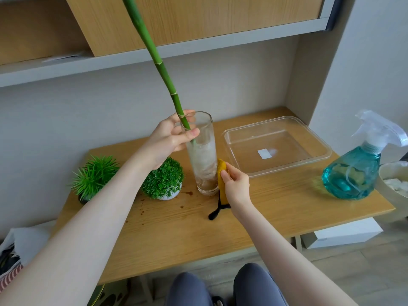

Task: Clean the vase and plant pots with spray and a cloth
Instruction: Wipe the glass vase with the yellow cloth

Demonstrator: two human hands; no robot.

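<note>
A tall clear glass vase [204,160] stands upright on the wooden table [242,213], with pale stones inside. A long green bamboo stalk [154,56] leans out of it to the upper left. My left hand [170,138] grips the vase's rim together with the stalk. My right hand [236,184] presses a yellow cloth [221,173] with a black loop against the vase's lower right side. Two small plant pots stand left of the vase: a bushy one in a white pot [164,180] and a spiky one [95,175].
A clear plastic tray [318,140] lies right of the vase. A blue spray bottle [355,168] stands near the table's right edge, beside a white bowl [393,180]. Brown spots mark the tabletop near the pots. A shelf hangs overhead. My knees are below the front edge.
</note>
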